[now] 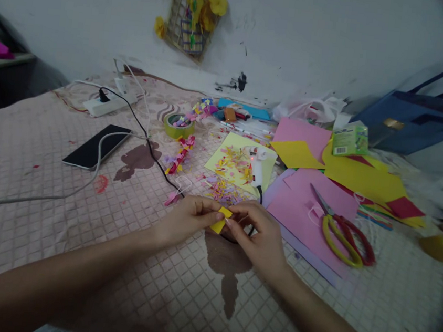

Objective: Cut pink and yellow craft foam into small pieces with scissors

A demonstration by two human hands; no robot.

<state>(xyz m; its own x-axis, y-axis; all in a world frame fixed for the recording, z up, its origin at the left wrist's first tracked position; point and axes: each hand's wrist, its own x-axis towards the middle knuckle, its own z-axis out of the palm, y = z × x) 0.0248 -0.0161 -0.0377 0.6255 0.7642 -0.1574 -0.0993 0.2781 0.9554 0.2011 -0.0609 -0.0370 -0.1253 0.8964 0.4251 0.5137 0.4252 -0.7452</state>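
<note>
Labels: small green box (350,140), resting on coloured paper (366,176), carries a barcode on a white patch; its print is too blurred to read. Glue gun (257,171) on a pale yellow sheet (216,161) shows a small red light; marking near its cord end illegible. Yellow paper piece (217,227) sits between the two hands. Left hand (189,219): fingers pinched tight, thumb across the paper's face. Right hand (264,238): fingers drawn together, thumb and forefinger tips at its right edge. Scissors (331,218) lie right, on pink paper (296,211).
</note>
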